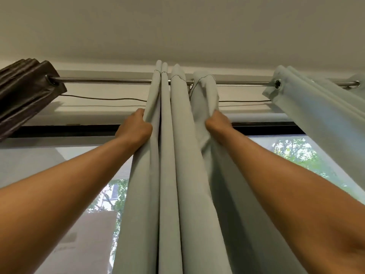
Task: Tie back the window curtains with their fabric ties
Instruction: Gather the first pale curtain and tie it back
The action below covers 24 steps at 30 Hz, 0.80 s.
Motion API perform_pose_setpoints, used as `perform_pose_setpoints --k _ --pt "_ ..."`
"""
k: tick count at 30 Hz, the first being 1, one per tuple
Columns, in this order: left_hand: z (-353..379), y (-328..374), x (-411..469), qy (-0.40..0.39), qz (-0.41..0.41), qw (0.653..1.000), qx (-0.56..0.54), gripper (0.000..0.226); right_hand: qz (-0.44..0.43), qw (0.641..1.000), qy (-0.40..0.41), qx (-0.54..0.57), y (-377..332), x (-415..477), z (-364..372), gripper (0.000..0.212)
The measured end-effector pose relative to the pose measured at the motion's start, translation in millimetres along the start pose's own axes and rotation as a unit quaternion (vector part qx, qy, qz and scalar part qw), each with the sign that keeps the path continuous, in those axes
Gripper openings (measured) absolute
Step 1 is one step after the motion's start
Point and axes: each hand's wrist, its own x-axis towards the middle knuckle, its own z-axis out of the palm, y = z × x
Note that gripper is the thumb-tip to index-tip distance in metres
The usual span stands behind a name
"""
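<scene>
A pale grey-green curtain point(177, 155) hangs in bunched folds from the middle of a metal rod point(110, 81). I am looking up at it with both arms raised. My left hand point(136, 127) grips the curtain's left edge fold high up, just under the rod. On the right edge fold, at the same height, my right hand point(217, 123) is closed on the cloth, which is crumpled there. No fabric tie is in sight.
A dark brown curtain point(27, 89) is gathered at the rod's left end. Another pale curtain point(316, 107) hangs at the right end. A thin cord point(102, 98) runs below the rod. Behind is a window point(296, 151) with a black frame and trees outside.
</scene>
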Motion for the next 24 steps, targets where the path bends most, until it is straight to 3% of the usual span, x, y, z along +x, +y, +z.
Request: perform_pose_setpoints --k 5,8,10,13,15,17,20,24 --pt "-31 -29 -1 0.003 -0.018 0.999 -0.05 0.03 -0.156 0.971 -0.146 0.105 -132 -33 43 0.021" --pt "-42 -51 -2 0.004 -0.051 0.991 -0.126 0.021 -0.155 0.967 -0.177 0.094 -155 -44 61 0.014" --pt "-45 -63 -7 -0.003 -0.062 0.985 -0.162 0.017 -0.158 0.975 -0.152 0.021 -134 -47 67 0.026" --pt "-38 -70 -16 -0.016 -0.051 0.977 -0.205 0.017 -0.092 0.99 -0.104 -0.015 -85 -59 60 0.03" --pt "-29 -63 -30 -0.033 -0.053 0.967 -0.249 0.021 -0.026 0.997 -0.075 0.003 -57 -78 51 0.053" --pt "-18 -50 -52 -0.066 -0.051 0.952 -0.293 0.043 0.01 0.994 -0.089 0.056 -32 -105 38 0.072" --pt "4 -29 -95 -0.141 -0.033 0.937 -0.317 0.077 0.007 0.991 -0.13 0.016 -6 -151 22 0.087" --pt "29 -19 -152 -0.171 -0.085 0.925 -0.328 0.055 -0.051 0.99 -0.128 0.025 15 -206 9 0.082"
